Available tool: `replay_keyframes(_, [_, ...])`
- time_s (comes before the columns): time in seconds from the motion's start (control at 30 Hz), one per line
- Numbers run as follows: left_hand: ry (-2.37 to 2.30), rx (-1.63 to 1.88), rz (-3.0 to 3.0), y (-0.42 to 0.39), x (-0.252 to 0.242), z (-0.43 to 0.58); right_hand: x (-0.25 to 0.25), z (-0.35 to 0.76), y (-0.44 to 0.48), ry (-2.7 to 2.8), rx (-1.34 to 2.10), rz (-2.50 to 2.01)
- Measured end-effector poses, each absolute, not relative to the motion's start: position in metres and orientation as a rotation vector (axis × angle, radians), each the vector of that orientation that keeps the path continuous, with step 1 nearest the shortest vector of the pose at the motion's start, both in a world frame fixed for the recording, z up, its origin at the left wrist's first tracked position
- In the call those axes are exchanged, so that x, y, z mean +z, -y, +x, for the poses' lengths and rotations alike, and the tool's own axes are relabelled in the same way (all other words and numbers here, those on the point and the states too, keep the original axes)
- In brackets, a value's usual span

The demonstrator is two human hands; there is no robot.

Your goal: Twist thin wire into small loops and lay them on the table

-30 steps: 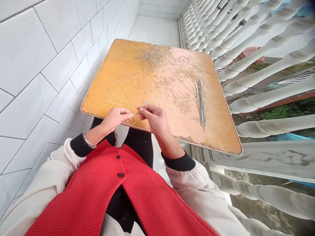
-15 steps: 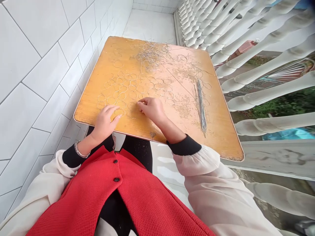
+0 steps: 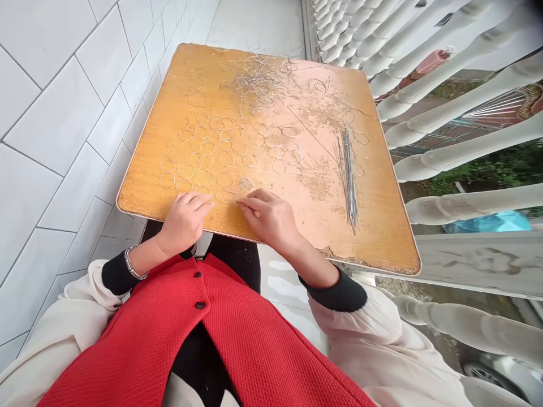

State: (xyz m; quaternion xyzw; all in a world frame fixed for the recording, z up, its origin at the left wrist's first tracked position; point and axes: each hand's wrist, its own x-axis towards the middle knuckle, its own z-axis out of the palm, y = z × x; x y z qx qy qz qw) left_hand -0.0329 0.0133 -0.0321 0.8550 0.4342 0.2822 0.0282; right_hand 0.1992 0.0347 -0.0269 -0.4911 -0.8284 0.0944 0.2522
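Observation:
Thin wire rings point(image 3: 206, 161) lie spread in rough rows over the left and middle of the wooden tabletop point(image 3: 148, 192). At the near edge, my left hand point(image 3: 185, 221) is curled with its fingers together, just below a ring; what its fingertips hold, if anything, is hidden. My right hand point(image 3: 271, 217) pinches at the right edge of another wire ring point(image 3: 225, 195), which lies nearly flat between the two hands. To the right rests a bundle of straight wires point(image 3: 348, 181). A tangled heap of wire point(image 3: 263, 79) sits at the far side.
White tiled wall point(image 3: 55, 124) runs close along the left. On the right stands a white baluster railing point(image 3: 449, 164), with plants and the ground visible beyond it. The tabletop's surface is worn and peeling, with a chipped near edge point(image 3: 339, 254).
My left hand's fingers have drawn together, where thumb and fingers were apart before. My right hand has come nearer to me, uncovering a worn spot on the tabletop. The view has shifted slightly.

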Motion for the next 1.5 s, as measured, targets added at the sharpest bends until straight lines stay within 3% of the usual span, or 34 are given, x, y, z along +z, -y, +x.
replay_keyframes(0.6, [-1.109,0.653,2.854,-0.017,-0.031,-0.016,-0.015,0.200,-0.065,2.440,0.181,-1.156])
replay_keyframes(1.0, [-1.117,0.713,2.826,-0.019,-0.035,-0.024,-0.029,0.197,-0.055,2.517,0.157,-1.314])
replay_keyframes(1.2, [-1.094,1.025,2.760,-0.010,-0.027,-0.036,-0.014,0.214,-0.054,2.459,0.160,-1.284])
replay_keyframes(1.33, [-1.213,1.323,2.687,-0.006,-0.024,-0.053,0.026,0.248,-0.066,2.370,0.121,-1.341])
replay_keyframes(1.5, [-1.304,1.431,2.668,-0.009,-0.030,-0.061,0.074,0.294,-0.129,2.195,0.002,-1.660])
